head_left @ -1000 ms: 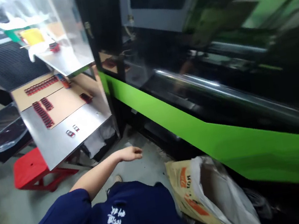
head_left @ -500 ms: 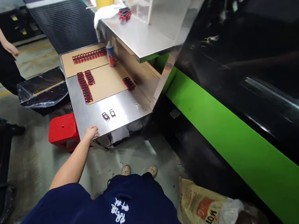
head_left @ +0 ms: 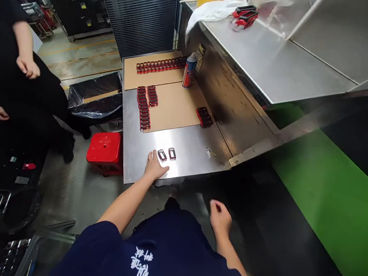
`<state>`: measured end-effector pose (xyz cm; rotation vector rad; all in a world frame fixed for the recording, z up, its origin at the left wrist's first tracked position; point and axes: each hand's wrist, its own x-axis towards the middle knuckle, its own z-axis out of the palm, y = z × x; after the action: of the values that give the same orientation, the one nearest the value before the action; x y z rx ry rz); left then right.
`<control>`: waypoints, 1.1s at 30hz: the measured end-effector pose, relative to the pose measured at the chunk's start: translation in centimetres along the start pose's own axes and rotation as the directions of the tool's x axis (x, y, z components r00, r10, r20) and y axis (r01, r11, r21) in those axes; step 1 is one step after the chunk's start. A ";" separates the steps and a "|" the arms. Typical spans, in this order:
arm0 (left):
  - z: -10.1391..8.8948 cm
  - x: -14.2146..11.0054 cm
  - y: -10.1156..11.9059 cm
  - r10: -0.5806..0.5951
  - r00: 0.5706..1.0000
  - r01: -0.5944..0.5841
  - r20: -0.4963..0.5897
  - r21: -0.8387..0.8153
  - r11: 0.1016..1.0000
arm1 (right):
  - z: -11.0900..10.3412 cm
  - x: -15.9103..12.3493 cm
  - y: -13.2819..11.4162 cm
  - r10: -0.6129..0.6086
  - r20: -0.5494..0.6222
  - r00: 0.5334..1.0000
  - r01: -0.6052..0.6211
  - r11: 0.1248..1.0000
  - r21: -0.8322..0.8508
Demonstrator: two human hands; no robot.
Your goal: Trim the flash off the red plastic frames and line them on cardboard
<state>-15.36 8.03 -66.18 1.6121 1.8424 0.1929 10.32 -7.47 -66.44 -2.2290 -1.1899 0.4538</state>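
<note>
- The left hand (head_left: 153, 165) has moved in from the near left corner of the silver metal table (head_left: 191, 162), thumb spread from the fingers.
- Two small, dark-rimmed rectangular frames (head_left: 172, 154) still lie side by side on the bare metal; its fingertips are just beside the left one (whether they touch, I can't tell from here).
- The right hand (head_left: 220, 219) has come into view below the near edge, fingers curled; I can't make out whether they meet the thumb or hold anything.
- The red-and-black pieces (head_left: 143, 108) keep their rows on the tan cardboard (head_left: 176, 111).
- Both hands of the black-clad co-worker (head_left: 45, 93) show now, against one earlier.
- The tan printed sack is out of sight.
</note>
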 end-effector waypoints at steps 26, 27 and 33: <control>-2.1 7.8 -1.4 0.170 0.973 -0.131 0.154 -0.237 0.963 | 6.1 18.7 -3.3 0.074 0.069 0.995 -0.064 0.989 -0.136; -2.7 8.2 -1.6 0.196 0.969 -0.148 0.151 -0.285 0.947 | 6.3 18.5 -4.1 0.099 0.061 0.993 -0.093 0.991 -0.093; -8.4 9.9 -1.3 0.486 0.865 -0.329 0.130 -0.586 0.741 | 6.5 11.9 -12.4 0.149 0.156 0.977 -0.188 0.942 0.277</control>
<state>-21.25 19.48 -64.23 1.5062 1.0531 0.6060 5.36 10.08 -64.18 -2.0758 -0.9291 0.8039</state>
